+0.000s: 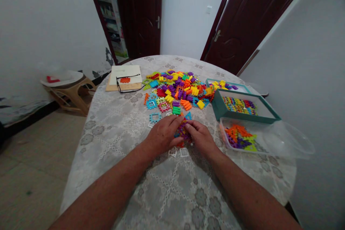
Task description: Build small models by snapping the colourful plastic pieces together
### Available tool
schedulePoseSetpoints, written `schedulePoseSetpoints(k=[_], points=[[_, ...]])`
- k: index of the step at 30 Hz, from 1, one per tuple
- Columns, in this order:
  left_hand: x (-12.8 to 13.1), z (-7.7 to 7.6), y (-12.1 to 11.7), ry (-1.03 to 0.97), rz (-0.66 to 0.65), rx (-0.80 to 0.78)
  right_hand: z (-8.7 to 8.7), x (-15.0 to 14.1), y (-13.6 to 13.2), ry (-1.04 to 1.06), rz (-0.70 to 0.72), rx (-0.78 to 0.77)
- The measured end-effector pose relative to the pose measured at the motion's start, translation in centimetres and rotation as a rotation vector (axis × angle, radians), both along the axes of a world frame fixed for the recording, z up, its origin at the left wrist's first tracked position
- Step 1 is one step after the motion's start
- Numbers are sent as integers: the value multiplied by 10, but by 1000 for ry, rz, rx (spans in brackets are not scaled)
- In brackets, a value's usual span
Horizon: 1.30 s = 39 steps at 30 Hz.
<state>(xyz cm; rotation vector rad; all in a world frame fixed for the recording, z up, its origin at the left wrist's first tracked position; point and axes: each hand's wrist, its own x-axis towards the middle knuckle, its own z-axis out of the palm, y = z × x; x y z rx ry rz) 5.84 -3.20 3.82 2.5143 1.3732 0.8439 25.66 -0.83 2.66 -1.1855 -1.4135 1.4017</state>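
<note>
Near the middle of the table, my left hand [165, 133] curls its fingers and thumb round the left side of a small cluster of red and purple plastic building pieces [184, 132]. My right hand [201, 137] grips the same cluster from the right, thumb and fingers bent. Much of the cluster is hidden behind the fingers. Two white window-frame pieces [184, 152] lie just below the hands. Beyond them are a blue square frame piece [155, 118], a green ribbed block [176, 110] and a blue triangle piece [188, 115].
A heap of coloured blocks [178, 88] spreads behind the hands. To the right stand a teal box [248, 118] of beads and a clear plastic tub [261, 147] of pieces. At the back left, glasses [129, 91] rest by a notebook [126, 70]. The table has a patterned cloth [172, 190].
</note>
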Motion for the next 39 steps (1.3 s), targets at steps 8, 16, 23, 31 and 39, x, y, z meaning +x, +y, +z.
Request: schedulePoseSetpoints(k=[8, 16, 23, 31, 39], points=[[-9, -10, 25, 130, 218, -26, 5, 19, 17, -33, -250, 126], [-10, -14, 34, 76, 251, -80, 10, 24, 18, -132, -235, 209], [-9, 0, 24, -195, 125, -143, 2, 14, 4, -126, -65, 264], [-11, 4, 16, -263, 40, -184, 4, 12, -1, -161, -74, 332], [-24, -15, 39, 135, 239, -40, 1, 16, 8, -243, -147, 333]])
